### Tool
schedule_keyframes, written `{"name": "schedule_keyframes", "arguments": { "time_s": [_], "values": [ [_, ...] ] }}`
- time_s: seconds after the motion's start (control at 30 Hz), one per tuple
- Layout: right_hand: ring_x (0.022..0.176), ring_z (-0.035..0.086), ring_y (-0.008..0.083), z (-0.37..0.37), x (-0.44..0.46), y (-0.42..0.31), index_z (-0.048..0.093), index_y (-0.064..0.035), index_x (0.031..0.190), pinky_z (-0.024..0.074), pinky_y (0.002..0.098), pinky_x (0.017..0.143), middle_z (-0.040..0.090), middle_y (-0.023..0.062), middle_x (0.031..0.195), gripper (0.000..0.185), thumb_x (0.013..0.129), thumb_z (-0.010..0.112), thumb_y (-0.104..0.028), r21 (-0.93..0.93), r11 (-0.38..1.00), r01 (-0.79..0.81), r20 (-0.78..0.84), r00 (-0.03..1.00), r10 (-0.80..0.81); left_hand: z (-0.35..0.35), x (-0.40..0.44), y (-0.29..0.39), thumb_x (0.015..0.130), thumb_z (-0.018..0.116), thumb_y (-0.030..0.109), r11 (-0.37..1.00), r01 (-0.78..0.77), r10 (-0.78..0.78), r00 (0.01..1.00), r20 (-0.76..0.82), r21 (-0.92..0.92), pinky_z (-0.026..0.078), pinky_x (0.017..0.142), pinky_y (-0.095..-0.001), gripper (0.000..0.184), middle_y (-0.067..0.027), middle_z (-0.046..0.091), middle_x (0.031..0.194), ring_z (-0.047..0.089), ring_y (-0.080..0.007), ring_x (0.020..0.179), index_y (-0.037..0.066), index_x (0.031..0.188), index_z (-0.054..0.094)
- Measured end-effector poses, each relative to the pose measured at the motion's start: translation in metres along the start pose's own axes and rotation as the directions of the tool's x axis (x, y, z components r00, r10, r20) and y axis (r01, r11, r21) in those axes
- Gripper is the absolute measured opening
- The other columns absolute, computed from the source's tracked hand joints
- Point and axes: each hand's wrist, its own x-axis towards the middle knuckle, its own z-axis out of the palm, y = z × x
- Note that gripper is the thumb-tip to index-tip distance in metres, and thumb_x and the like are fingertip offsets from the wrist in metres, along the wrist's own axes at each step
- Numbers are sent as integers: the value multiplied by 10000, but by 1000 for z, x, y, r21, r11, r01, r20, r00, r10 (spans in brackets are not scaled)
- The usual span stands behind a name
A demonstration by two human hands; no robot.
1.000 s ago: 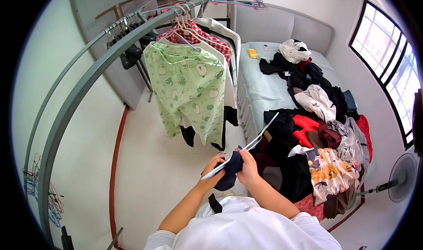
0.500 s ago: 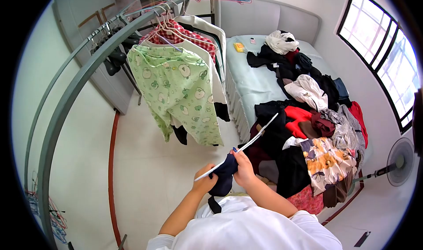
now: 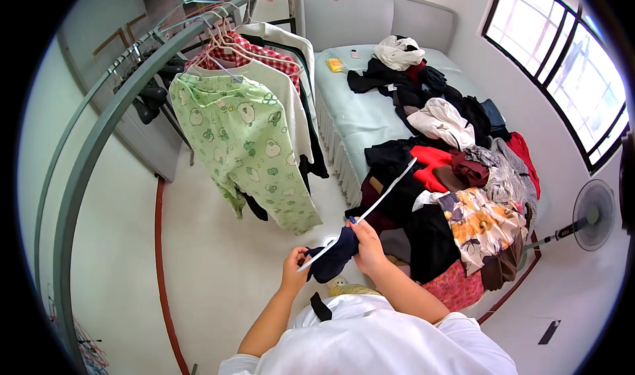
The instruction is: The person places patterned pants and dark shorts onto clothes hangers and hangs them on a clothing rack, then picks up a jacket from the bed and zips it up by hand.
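Observation:
A white clothes hanger slants across in front of my body, its far arm pointing toward the bed. Bunched around its near part is a dark navy garment; what kind of garment cannot be made out. My right hand is closed on the hanger and the cloth, thumb on top. At the hanger's near end, my left hand pinches the edge of the navy cloth. A small black strip lies against my white shirt below.
Green printed pants hang with other clothes on a grey metal rack at left. A pile of clothes, including a floral garment, covers much of the bed. A fan stands at right.
My left hand has shifted a little left, drawing the navy cloth's edge along the hanger's near end. My right hand keeps its grip. The camera view has turned slightly right.

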Motion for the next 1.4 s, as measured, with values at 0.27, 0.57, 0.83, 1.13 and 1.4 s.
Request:
{"name": "schedule_keyframes", "arguments": {
  "time_s": [0.27,0.57,0.83,1.13,1.4],
  "values": [
    [656,502,82,-8,-2,0,530,-85,839,406,231,601,527,-15,731,114,880,475,-176,-96,994,54,-36,998,-58,-5,-4,19,777,541,-49,987,-9,6,1000,-15,-161,325,558,-169,205,29,471,675,420,-38,605,32,954,474],
    [480,326,163,-2,4,-8,401,-98,675,296,297,508,329,23,497,212,805,448,-259,41,997,-58,-81,995,62,-19,-18,39,748,643,30,967,218,-141,886,441,-129,390,594,-206,259,7,559,733,488,-60,654,25,978,524],
    [514,323,166,-5,3,-3,395,-79,682,297,293,541,329,32,511,213,817,429,-241,218,960,-173,112,982,151,-27,-28,-3,715,641,121,984,-46,-34,904,426,175,438,581,-296,221,-74,604,728,552,-171,622,12,901,596],
    [513,318,158,-5,7,-28,377,-85,666,296,291,541,304,23,523,203,806,445,-215,229,971,-67,84,995,49,-60,-34,-2,727,608,212,872,35,-196,939,283,488,430,625,-355,188,-131,607,727,568,-294,644,36,794,608],
    [507,325,160,-14,14,-47,381,-89,665,303,291,547,324,27,507,197,802,446,-215,93,996,-1,91,996,-7,-96,-38,1,662,653,241,529,-107,-65,984,166,842,379,738,-392,241,-111,612,891,556,-271,833,34,769,593]
  ]
}}
